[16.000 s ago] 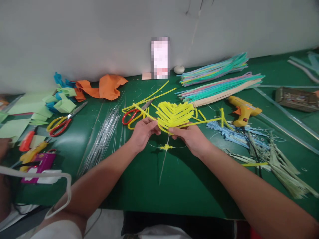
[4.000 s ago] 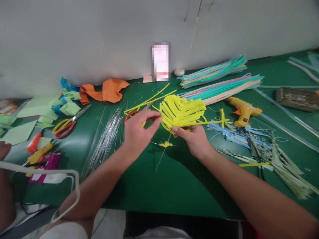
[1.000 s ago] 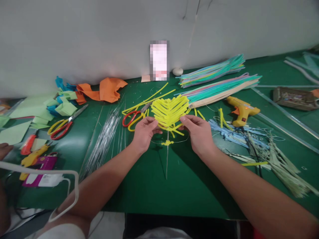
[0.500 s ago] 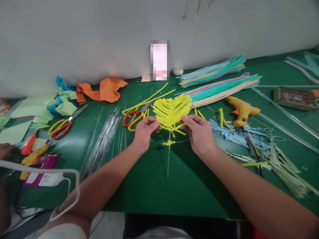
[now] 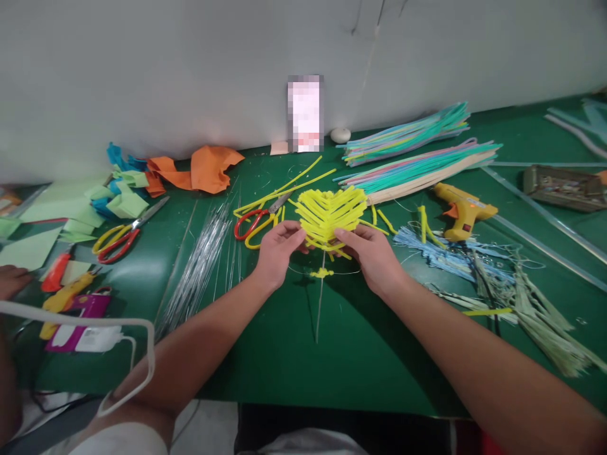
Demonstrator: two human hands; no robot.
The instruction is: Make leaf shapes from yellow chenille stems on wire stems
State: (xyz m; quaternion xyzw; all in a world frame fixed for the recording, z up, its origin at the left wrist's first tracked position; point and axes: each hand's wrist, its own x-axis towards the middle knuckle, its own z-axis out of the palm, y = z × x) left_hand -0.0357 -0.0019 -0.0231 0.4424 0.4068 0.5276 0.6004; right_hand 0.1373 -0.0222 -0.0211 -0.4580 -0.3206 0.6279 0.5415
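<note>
Between my hands is a yellow pipe-cleaner leaf (image 5: 329, 215), made of slanting strips on a thin wire stem. My left hand (image 5: 279, 249) pinches its lower left edge with thumb and fingers. On the lower right edge, my right hand (image 5: 367, 249) grips it with the thumb on top. Below the leaf, a small yellow pipe-cleaner knot (image 5: 322, 273) sits on the wire stem (image 5: 319, 309). Red-and-yellow-handled scissors (image 5: 253, 224) lie just behind my left hand, among loose yellow pipe cleaners (image 5: 308, 181).
Bundled coloured pipe cleaners (image 5: 417, 167) lie at the back right, near a yellow glue gun (image 5: 462, 212). Silver wires (image 5: 202, 265) and second scissors (image 5: 118, 240) are on the left. A phone (image 5: 306, 114) leans against the wall. Another person's hand (image 5: 12, 281) shows at the far left.
My right hand has shifted a little left and lower along the leaf's edge. The leaf has tipped slightly; my left hand keeps its hold.
</note>
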